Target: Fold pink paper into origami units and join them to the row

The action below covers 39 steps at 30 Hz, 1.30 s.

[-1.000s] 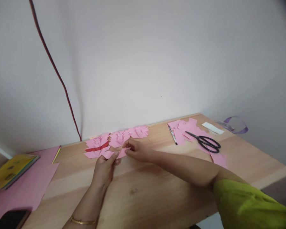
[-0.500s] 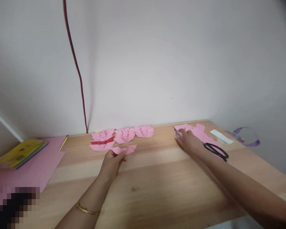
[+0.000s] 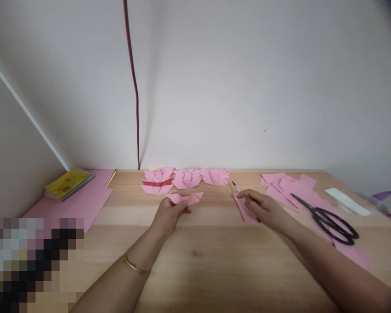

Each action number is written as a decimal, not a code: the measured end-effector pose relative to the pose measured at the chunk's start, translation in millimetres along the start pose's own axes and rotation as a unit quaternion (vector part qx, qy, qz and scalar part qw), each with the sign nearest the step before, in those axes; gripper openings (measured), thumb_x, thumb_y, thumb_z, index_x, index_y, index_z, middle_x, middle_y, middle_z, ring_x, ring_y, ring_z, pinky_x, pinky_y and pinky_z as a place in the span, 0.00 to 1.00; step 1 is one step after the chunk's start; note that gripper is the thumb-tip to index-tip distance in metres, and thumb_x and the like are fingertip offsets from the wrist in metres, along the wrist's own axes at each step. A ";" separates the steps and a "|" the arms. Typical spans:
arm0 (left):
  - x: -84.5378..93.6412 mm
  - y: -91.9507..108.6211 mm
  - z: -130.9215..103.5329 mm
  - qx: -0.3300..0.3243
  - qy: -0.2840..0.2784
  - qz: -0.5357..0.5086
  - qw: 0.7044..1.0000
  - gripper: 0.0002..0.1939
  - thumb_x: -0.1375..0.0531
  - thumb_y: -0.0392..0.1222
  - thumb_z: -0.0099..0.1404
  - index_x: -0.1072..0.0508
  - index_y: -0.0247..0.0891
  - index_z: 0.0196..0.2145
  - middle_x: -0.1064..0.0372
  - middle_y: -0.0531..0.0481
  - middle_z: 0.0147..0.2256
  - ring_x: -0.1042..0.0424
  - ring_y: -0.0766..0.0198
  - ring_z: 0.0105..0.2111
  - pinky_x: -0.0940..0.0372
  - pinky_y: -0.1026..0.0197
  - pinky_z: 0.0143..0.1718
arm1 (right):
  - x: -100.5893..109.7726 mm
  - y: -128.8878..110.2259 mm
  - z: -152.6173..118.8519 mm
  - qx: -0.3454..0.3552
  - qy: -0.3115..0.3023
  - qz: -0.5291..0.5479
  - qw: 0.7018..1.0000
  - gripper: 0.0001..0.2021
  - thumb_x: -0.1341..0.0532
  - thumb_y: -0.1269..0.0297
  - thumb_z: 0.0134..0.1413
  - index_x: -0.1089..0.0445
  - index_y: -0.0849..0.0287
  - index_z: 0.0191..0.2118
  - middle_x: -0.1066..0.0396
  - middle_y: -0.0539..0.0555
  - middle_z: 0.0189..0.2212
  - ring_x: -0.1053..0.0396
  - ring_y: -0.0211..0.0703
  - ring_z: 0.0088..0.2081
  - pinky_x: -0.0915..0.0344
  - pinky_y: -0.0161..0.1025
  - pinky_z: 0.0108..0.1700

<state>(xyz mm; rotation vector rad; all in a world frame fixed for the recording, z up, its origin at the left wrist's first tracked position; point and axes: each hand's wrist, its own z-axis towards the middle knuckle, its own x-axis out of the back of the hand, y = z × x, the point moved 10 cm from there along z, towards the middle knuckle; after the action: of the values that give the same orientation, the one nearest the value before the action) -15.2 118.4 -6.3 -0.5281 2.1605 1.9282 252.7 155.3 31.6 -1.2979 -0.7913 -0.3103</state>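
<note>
My left hand [image 3: 171, 215] is closed on a folded piece of pink paper [image 3: 195, 198], pinched between thumb and fingers above the table. My right hand [image 3: 260, 206] is closed around a slim white pen [image 3: 239, 190], whose dark tip points up and to the left. Under the pen and fingers is another pink paper piece [image 3: 246, 215]; whether the hand grips it too, I cannot tell. Black-handled scissors [image 3: 334, 224] lie right of my right hand, on loose pink paper pieces [image 3: 289, 187].
Folded pink papers [image 3: 187, 178], one red strip [image 3: 157, 182] among them, line the wall. Pink sheets [image 3: 94, 195] and a yellow book-like pad [image 3: 70, 182] lie at left. A white strip [image 3: 348, 201] is at right. A red-black cable [image 3: 137, 108] hangs down the wall.
My right hand has come away from the loose pink papers, leftward and nearer, with the pen and a pink piece at it. My left hand keeps its folded paper. The view has turned left.
</note>
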 end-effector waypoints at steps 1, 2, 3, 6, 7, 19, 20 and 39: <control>-1.6 -0.7 -0.6 0.005 -0.005 -0.005 1.000 0.09 0.32 0.39 0.49 0.26 0.31 0.27 0.29 0.49 0.27 0.33 0.69 0.24 0.36 0.64 0.29 | -4.8 -12.4 -1.2 0.013 -0.008 0.044 0.999 0.13 0.52 0.62 0.59 0.34 0.57 0.44 0.38 0.47 0.20 0.41 0.36 0.21 0.43 0.33 0.23; -3.3 -1.4 -1.2 0.011 -0.010 -0.008 1.000 0.09 0.32 0.39 0.49 0.26 0.31 0.26 0.29 0.48 0.28 0.32 0.69 0.24 0.36 0.64 0.29 | -10.8 -25.7 -1.9 0.028 -0.025 0.084 0.996 0.12 0.52 0.61 0.60 0.35 0.57 0.44 0.38 0.47 0.21 0.40 0.35 0.21 0.42 0.33 0.23; -5.0 -1.9 -1.8 0.016 -0.015 -0.011 1.000 0.09 0.32 0.40 0.50 0.26 0.31 0.27 0.29 0.48 0.28 0.32 0.69 0.24 0.35 0.63 0.29 | -16.8 -39.5 -2.0 0.047 -0.043 0.117 0.991 0.12 0.52 0.62 0.61 0.35 0.57 0.43 0.37 0.48 0.23 0.39 0.35 0.23 0.40 0.33 0.25; -8.1 -1.3 -3.3 0.021 -0.024 -0.008 0.999 0.10 0.32 0.41 0.50 0.25 0.32 0.28 0.30 0.49 0.26 0.33 0.68 0.25 0.35 0.63 0.30 | -28.0 -81.4 1.7 0.125 -0.063 0.215 0.967 0.09 0.48 0.64 0.60 0.38 0.55 0.45 0.32 0.51 0.29 0.31 0.38 0.31 0.34 0.36 0.31; -8.4 -0.2 -3.6 0.018 -0.024 0.000 1.000 0.10 0.32 0.42 0.51 0.25 0.32 0.28 0.30 0.49 0.25 0.33 0.68 0.25 0.35 0.63 0.30 | -32.9 -94.3 3.7 0.154 -0.072 0.239 0.956 0.09 0.46 0.65 0.59 0.39 0.54 0.46 0.31 0.53 0.31 0.30 0.40 0.34 0.33 0.37 0.33; -17.7 14.7 -7.3 -0.017 -0.047 0.094 0.994 0.09 0.34 0.43 0.53 0.25 0.34 0.28 0.28 0.48 0.25 0.30 0.63 0.26 0.36 0.62 0.32 | -81.4 -127.7 45.2 0.241 0.016 0.068 0.968 0.05 0.41 0.70 0.52 0.37 0.56 0.35 0.33 0.52 0.31 0.34 0.40 0.33 0.37 0.37 0.35; -18.6 14.3 -7.2 -0.016 -0.049 0.088 0.995 0.09 0.34 0.43 0.52 0.25 0.34 0.27 0.28 0.48 0.24 0.30 0.63 0.26 0.36 0.62 0.32 | -84.9 -123.7 46.5 0.234 0.007 0.073 0.969 0.05 0.42 0.71 0.51 0.37 0.56 0.35 0.33 0.51 0.31 0.34 0.40 0.33 0.37 0.37 0.35; -5.7 0.9 -2.4 0.027 0.023 -0.041 0.999 0.07 0.34 0.38 0.51 0.27 0.32 0.22 0.34 0.51 0.19 0.36 0.68 0.21 0.39 0.64 0.25 | -72.7 -134.2 21.5 0.348 0.035 0.157 0.924 0.15 0.54 0.49 0.62 0.40 0.52 0.43 0.33 0.57 0.36 0.33 0.50 0.43 0.37 0.51 0.48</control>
<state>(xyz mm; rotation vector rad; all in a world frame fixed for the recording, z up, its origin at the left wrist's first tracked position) -10.2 116.9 -3.0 -0.6469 2.1774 1.8277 111.0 122.8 82.7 -0.7130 -0.5430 0.1789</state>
